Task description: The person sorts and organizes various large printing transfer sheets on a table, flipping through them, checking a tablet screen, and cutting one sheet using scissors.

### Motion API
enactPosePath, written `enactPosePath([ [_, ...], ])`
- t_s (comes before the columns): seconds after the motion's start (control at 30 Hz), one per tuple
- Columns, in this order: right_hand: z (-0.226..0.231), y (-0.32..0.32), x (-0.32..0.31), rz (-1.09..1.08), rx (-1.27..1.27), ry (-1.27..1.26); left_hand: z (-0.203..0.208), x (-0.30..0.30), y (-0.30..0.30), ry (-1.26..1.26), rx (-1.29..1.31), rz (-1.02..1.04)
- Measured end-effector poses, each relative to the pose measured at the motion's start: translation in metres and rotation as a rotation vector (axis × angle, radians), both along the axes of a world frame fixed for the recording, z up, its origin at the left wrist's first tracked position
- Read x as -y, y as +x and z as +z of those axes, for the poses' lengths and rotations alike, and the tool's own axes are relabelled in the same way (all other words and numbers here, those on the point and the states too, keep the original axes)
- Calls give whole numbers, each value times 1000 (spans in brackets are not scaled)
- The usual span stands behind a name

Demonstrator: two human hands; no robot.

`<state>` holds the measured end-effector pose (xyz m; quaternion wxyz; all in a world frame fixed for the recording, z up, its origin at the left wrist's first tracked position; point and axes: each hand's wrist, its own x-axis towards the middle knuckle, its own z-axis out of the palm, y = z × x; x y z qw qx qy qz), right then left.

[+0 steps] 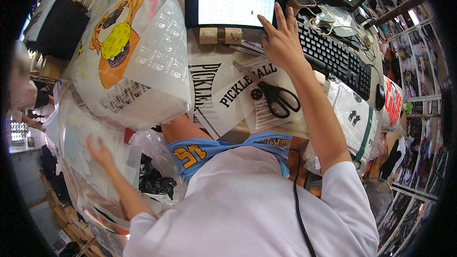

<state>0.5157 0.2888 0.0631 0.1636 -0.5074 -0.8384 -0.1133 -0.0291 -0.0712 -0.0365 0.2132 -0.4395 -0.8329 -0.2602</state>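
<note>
While right hand (283, 43) overlaps tablet (233, 0) | scissors (268, 94) cover printed sheet (257, 116) | keyboard (333, 56) alongside

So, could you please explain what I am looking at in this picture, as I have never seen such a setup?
There is no machine here: a person uses two bare hands, seen from a wide fisheye camera worn on the head, which bends straight edges. The right hand reaches to the lower right of a black-framed, lit flat screen. The left hand, slightly blurred, is spread over pale translucent sheets. Neither hand appears to hold anything. On the tan tabletop lie black-handled scissors, translucent sheets with black lettering and a long black keyboard.
</note>
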Motion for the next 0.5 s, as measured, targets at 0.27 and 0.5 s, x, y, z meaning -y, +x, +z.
enactPosePath([
  [0.27, 7, -5, -28, 40, -38, 88, -29, -16, 159, 181, 414, -67],
  [0.5, 3, 0, -12, 51, 28, 45, -6, -12, 160, 195, 488, -104],
])
